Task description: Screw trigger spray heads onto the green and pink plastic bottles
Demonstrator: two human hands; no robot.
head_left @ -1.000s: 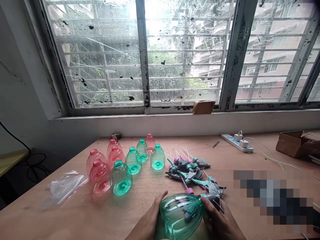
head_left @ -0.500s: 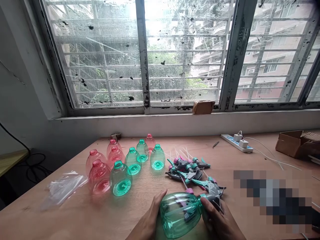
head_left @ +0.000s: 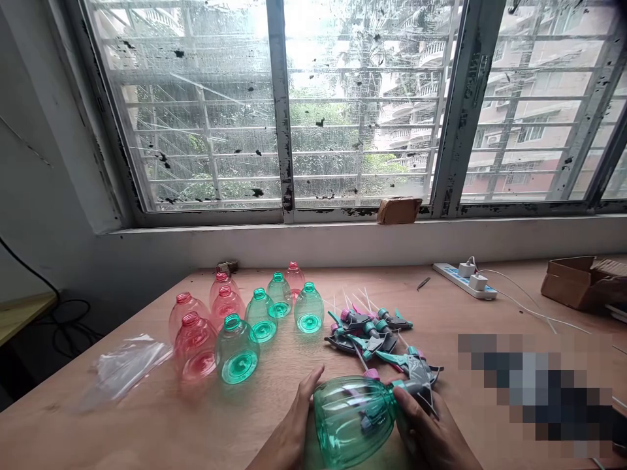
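at the far left of the desk (head_left: 220, 421) lies a crumpled clear plastic bag (head_left: 125, 369). just right of it stands a tight cluster of capless bottles, all upright. the pink bottles (head_left: 196, 346) are on the cluster's left and the standing green bottles (head_left: 238, 351) on its right, several of them touching.

nearer the camera, the left hand (head_left: 291, 431) is curved round the wide bottom end of a green bottle (head_left: 350, 421), fingers together and thumb up along its side. this bottle lies on its side low in the middle of the view (whether it rests on the desk or hangs just above it cannot be told), with its neck pointing right. a grey and teal spray head (head_left: 418, 378) sits at that neck, and its tube shows inside the bottle. the right hand (head_left: 431, 437) is closed about the neck and the spray head, thumb on top.

just behind the hands is a loose pile of spare spray heads (head_left: 369, 329) with teal and pink collars and thin white tubes sticking up. farther right, near the wall, lies a white power strip (head_left: 465, 277) with plugs and a white cable. a brown cardboard box (head_left: 578, 281) sits at the right edge.
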